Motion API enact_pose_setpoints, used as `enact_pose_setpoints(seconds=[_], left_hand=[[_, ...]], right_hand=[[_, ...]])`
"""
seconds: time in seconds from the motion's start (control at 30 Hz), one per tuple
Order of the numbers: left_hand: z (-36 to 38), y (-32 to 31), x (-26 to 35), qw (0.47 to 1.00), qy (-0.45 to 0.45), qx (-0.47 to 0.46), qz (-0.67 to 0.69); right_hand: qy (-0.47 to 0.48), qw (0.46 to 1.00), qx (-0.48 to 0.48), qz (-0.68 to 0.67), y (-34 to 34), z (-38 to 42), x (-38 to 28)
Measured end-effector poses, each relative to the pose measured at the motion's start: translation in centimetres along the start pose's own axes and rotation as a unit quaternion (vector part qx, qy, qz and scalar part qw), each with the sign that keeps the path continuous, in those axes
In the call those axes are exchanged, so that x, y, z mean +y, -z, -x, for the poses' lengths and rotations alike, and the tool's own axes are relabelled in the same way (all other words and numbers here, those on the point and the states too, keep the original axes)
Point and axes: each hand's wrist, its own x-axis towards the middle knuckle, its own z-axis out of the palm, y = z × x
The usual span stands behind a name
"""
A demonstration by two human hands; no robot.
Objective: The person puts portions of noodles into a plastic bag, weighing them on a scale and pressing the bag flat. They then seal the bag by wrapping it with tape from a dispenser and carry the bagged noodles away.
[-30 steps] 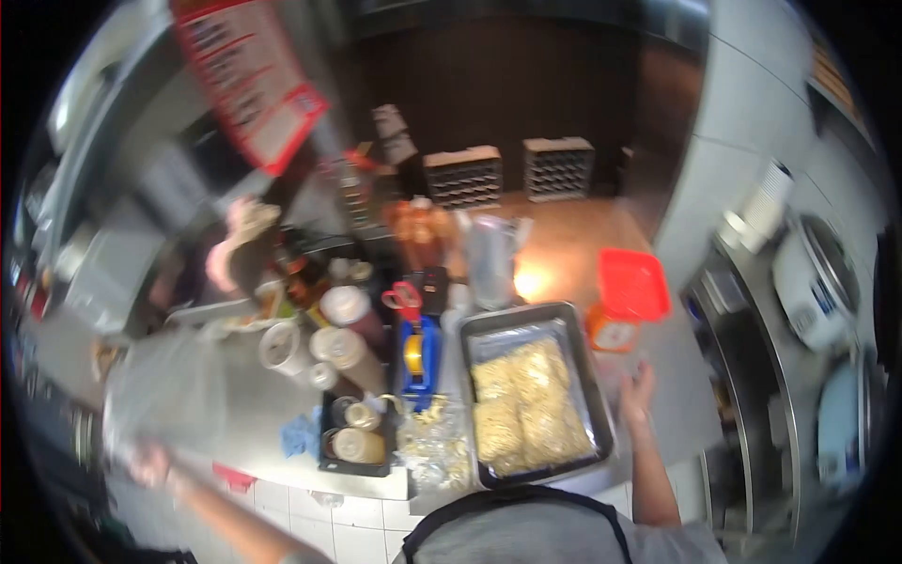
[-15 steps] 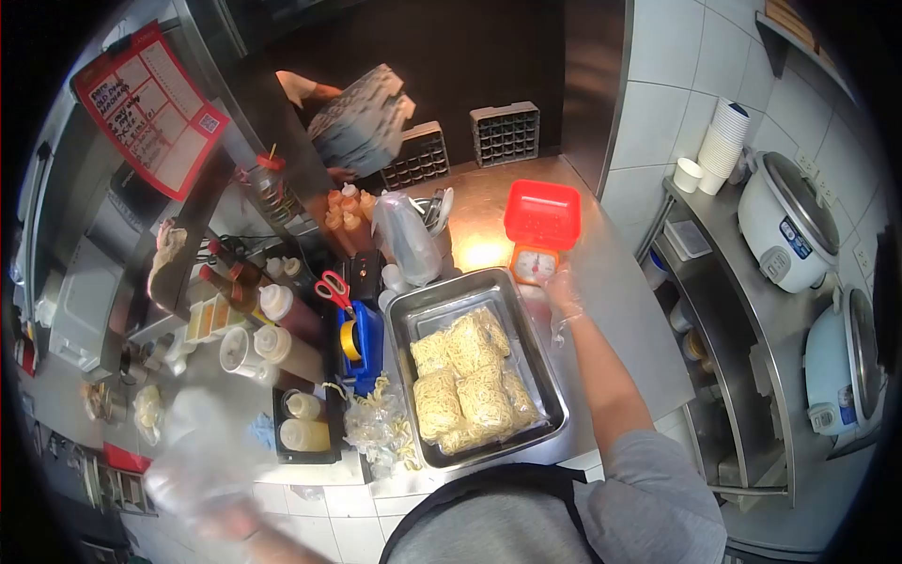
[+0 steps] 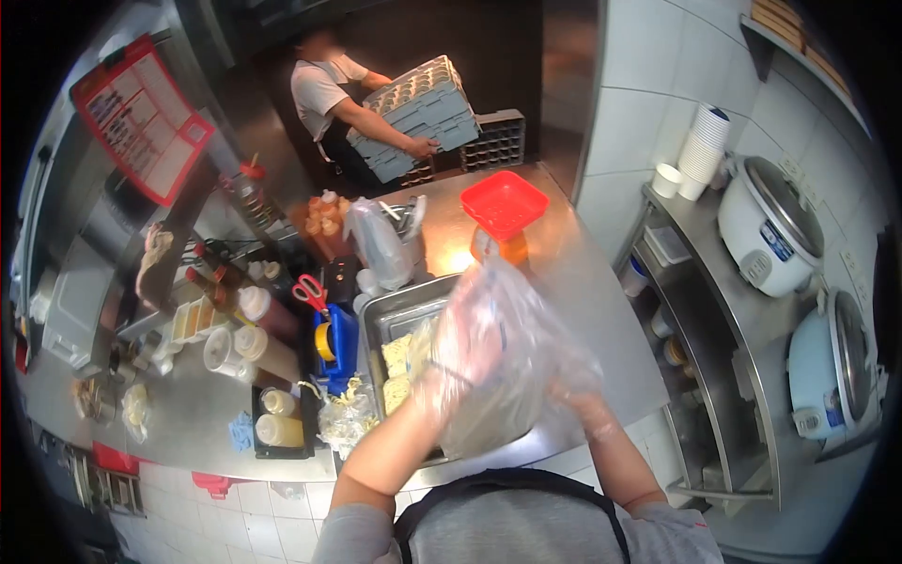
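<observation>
A large clear plastic bag (image 3: pixel 512 348) is spread between my hands above the metal tray (image 3: pixel 376 315). My left hand (image 3: pixel 470 348) shows through the film and seems to be inside the bag, its fingers blurred. At the bag's right side, my gloved right hand (image 3: pixel 575 381) is closed on the plastic. Portions of noodles (image 3: pixel 396 371) lie in the tray, largely covered by the bag and my left arm. Just beyond the bag stands an orange kitchen scale (image 3: pixel 513 248) topped by a red plastic bowl (image 3: pixel 505 204); its dial is mostly hidden.
Left of the tray are a blue tape dispenser (image 3: pixel 340 352), red scissors (image 3: pixel 308 291) and several squeeze bottles (image 3: pixel 272 348). Rice cookers (image 3: pixel 770 226) and stacked cups (image 3: pixel 705 150) stand on the right-hand shelf. Across the counter another person carries grey-blue crates (image 3: pixel 413 117).
My left hand has swung from the far left to above the tray with the bag. My right hand has left the scale for the bag. The other person has moved right with the crates.
</observation>
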Motion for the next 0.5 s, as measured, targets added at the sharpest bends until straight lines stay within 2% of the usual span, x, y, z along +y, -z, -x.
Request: enact_pose_setpoints(seconds=[0.03, 0.1, 0.13, 0.17, 0.2, 0.23, 0.27, 0.3, 0.33, 0.43, 0.5], left_hand=[[-2.1, 0.8, -0.4, 0.996, -0.032, 0.008, -0.082], [-6.4, 2.9, -0.8, 0.945, -0.125, 0.004, -0.304], [-8.5, 4.3, -1.2, 0.851, -0.209, -0.027, -0.481], [-10.3, 5.7, -1.7, 0.679, -0.320, -0.042, -0.659], [-11.7, 6.5, -2.4, 0.573, -0.390, -0.054, -0.719], [-12.8, 6.3, -4.0, 0.760, -0.292, -0.009, -0.581], [-13.5, 6.4, -5.8, 0.896, -0.166, 0.039, -0.409], [-13.5, 5.7, -7.1, 0.973, -0.024, 0.090, -0.213], [-13.3, 5.2, -8.3, 0.983, 0.122, 0.139, -0.005], [-14.1, 6.1, -11.3, 0.970, 0.149, 0.189, -0.043], [-15.3, 7.6, -12.9, 0.964, 0.150, 0.199, -0.089]], right_hand=[[0.088, 0.992, 0.021, 0.090, 1.9, 0.9, 1.6], [-0.122, 0.988, 0.009, 0.090, 6.5, 0.8, 1.9], [-0.164, 0.983, 0.044, 0.068, 6.7, 1.7, 1.6], [-0.204, 0.975, 0.083, 0.043, 6.9, 2.7, 1.4], [-0.177, 0.972, 0.155, 0.014, 6.4, 3.4, 0.6], [-0.148, 0.963, 0.223, -0.011, 6.3, 3.9, -0.1], [-0.114, 0.966, 0.220, -0.073, 6.5, 4.5, -0.2], [-0.081, 0.964, 0.214, -0.133, 6.8, 5.2, -0.1], [-0.049, 0.958, 0.204, -0.193, 7.1, 6.0, -0.2], [-0.103, 0.968, 0.218, -0.067, 9.7, 6.9, -2.4], [-0.048, 0.935, 0.350, 0.039, 10.2, 7.0, -5.5]])
